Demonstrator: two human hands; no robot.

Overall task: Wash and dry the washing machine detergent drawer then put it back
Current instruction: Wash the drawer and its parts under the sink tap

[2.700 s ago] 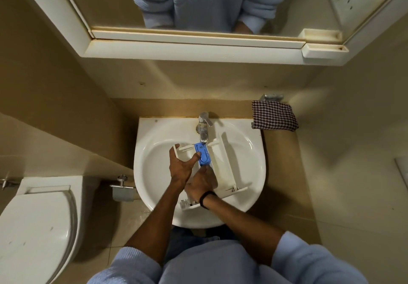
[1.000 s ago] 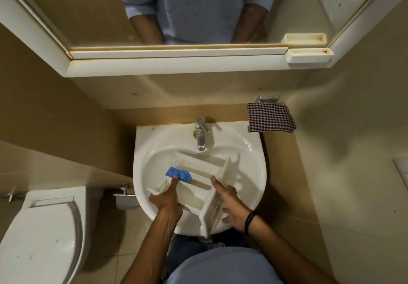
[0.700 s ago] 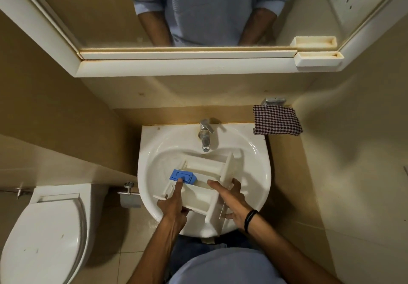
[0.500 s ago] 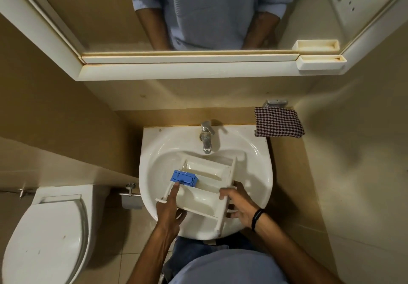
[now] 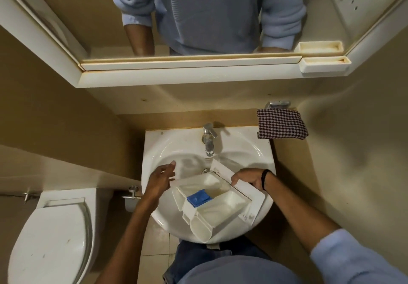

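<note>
drawer spot: the detergent drawer [image 5: 223, 208] was held up over the near-right part of the sink [image 5: 152, 151], and its back end stuck out past the near rim

which way up: open side faced up, so you could see right down into the compartments. The blue insert [image 5: 198, 198] sat in the middle section

long axis: it ran on a diagonal, far-right to near-left. The front panel was at the far-right end, and the back end with the rounded pocket pointed near-left, toward the person

right hand [image 5: 247, 179]: fingers curled over the front panel, gripping it, with a black wristband [image 5: 264, 179] on that wrist

left hand [image 5: 160, 181]: over the basin just beside the drawer's left corner, fingers loose and stretched out, holding nothing. Honestly couldn't tell if the heel of the hand touched the drawer

tap [image 5: 208, 142]: at the back of the sink, spout just beyond the drawer's far corner

other stuff: checked cloth [image 5: 281, 125] hung on the wall right of the sink, toilet [image 5: 55, 228] on the left with the lid down
</note>
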